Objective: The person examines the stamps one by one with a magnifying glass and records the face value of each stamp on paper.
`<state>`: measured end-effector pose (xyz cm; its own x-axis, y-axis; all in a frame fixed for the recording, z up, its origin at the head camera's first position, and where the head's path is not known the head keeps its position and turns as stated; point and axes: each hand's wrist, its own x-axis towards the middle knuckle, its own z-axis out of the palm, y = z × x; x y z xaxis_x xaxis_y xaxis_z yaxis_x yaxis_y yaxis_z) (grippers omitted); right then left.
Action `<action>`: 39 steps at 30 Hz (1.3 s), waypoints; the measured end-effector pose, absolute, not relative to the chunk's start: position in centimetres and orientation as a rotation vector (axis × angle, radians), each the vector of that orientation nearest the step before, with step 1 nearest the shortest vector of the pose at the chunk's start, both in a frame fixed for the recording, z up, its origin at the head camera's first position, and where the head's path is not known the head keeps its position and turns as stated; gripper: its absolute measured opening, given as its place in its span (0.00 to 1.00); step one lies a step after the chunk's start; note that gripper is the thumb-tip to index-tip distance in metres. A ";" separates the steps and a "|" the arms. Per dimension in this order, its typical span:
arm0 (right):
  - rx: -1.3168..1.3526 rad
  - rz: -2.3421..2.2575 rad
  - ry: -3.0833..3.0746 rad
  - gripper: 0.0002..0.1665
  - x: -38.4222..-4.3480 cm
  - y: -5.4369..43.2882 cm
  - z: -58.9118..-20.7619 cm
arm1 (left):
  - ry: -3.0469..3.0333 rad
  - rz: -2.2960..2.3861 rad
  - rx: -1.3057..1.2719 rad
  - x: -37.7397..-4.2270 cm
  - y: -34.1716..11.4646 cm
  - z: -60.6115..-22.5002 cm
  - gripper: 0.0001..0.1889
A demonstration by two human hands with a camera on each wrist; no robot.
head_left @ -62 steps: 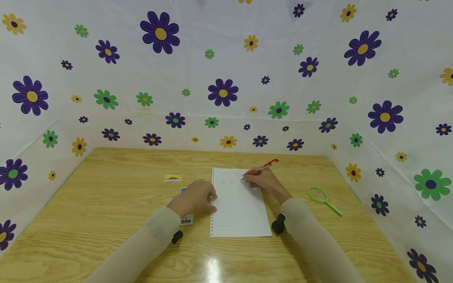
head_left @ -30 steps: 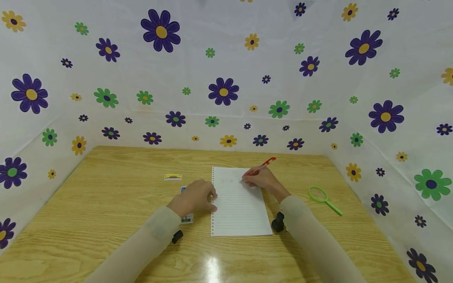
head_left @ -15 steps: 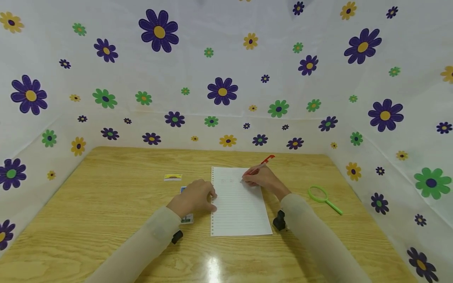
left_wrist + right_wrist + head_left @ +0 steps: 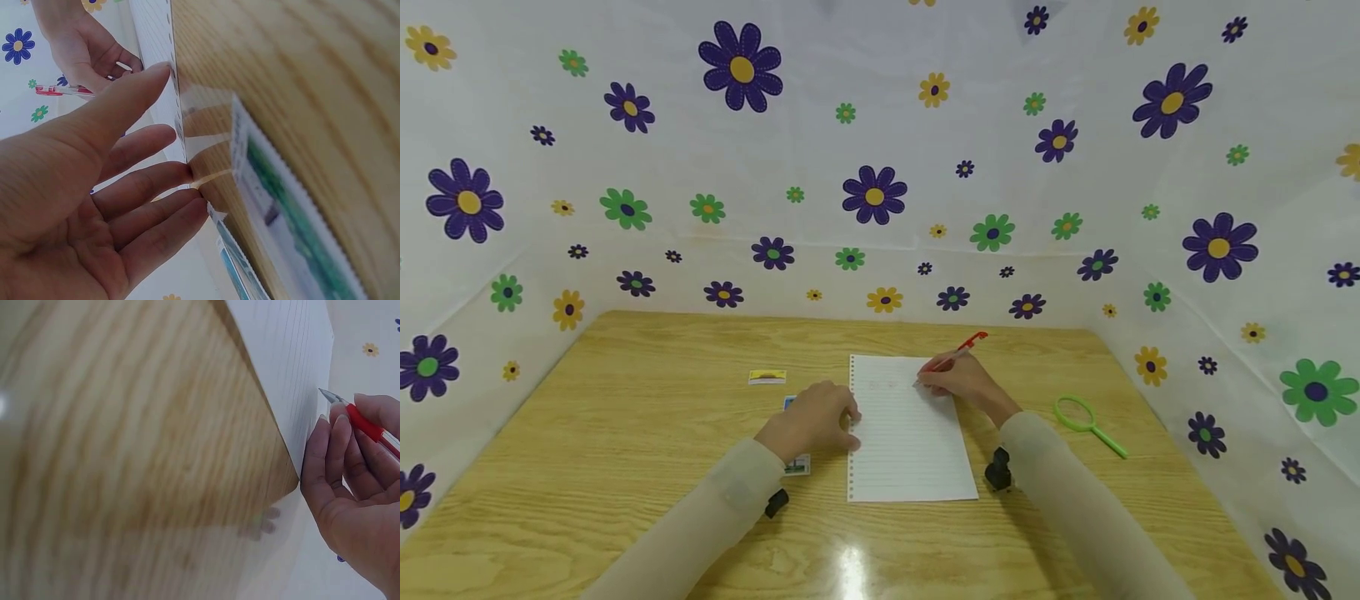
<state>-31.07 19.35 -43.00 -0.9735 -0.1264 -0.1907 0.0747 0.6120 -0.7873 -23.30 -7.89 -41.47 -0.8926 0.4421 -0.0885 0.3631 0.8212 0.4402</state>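
A lined sheet of paper (image 4: pixel 910 450) with punched holes down its left edge lies on the table. Faint marks show on one of its upper lines. My right hand (image 4: pixel 961 379) pinches a red pen (image 4: pixel 972 340), its tip at or just above the paper's upper part; in the right wrist view the pen's metal tip (image 4: pixel 330 395) juts past the fingers. At the paper's left edge rests my left hand (image 4: pixel 812 421), with thumb and fingers extended and spread, as the left wrist view shows. Beneath and beside it are small stamp-like cards, one green and white (image 4: pixel 294 219), partly hidden.
A yellow card (image 4: pixel 767 377) lies left of the paper, further back. To the right sits a green magnifying glass (image 4: pixel 1090 425). The wooden table (image 4: pixel 625 467) is enclosed on three sides by a white flower-print cloth (image 4: pixel 820 150).
The right hand and pen have made only slight shifts near the paper's upper line, most recently a little to the right. My left hand, the paper and the cards stay in place.
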 end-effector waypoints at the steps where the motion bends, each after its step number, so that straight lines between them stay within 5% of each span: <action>1: -0.050 -1.286 2.612 0.18 -31.0 19.4 -43.0 | 2.818 0.626 0.627 -23.3 -7.9 -41.4 0.20; 39: -0.031 -1.319 2.617 0.16 -31.1 19.7 -43.3 | 2.810 0.651 0.650 -23.3 -7.9 -41.3 0.18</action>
<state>-31.11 19.75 -43.32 -0.9776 -0.1128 -0.1774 0.0755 0.5993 -0.7969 -23.34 -7.95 -41.34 -0.8872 0.4548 -0.0783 0.3740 0.8080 0.4554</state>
